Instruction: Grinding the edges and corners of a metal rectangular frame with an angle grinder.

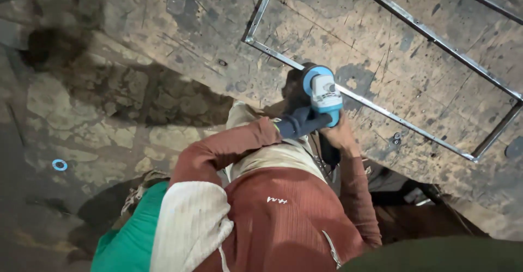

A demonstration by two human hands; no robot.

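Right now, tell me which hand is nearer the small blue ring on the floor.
Left. The left hand grips the side handle of the grinder, with the blue ring far to its left; the right hand holds the grinder's body, farther off.

Angle grinder (324,93) on metal frame (381,111) atop worktable (190,38), small ring (59,164) on floor (81,119) far left

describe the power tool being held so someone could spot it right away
Start at the scarred wooden workbench with the thin metal frame lying on it. Along the frame's near bar sits an angle grinder, held by both hands; it is the only blue-and-white thing on the bench.
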